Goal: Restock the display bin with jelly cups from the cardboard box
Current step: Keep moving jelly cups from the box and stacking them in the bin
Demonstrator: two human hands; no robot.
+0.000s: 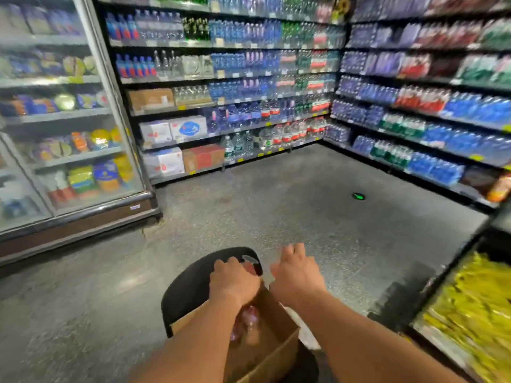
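An open cardboard box point(272, 352) rests on a black round stool point(190, 286) in front of me. Pinkish jelly cups point(249, 322) show blurred inside it, between my forearms. My left hand point(233, 280) is curled over the box's far edge, closed on what looks like a clear-lidded jelly cup point(251, 262) peeking past the fingers. My right hand point(296, 272) hovers just right of it above the box, fingers bent and apart, holding nothing. The display bin point(470, 308) at the right edge holds yellow packaged goods.
A glass-door cooler point(63, 120) stands at the left. Shelves of bottled water point(262, 87) and drinks line the back and right walls. Grey speckled floor point(276, 211) stretches ahead, with a small green marker point(358, 196) on it.
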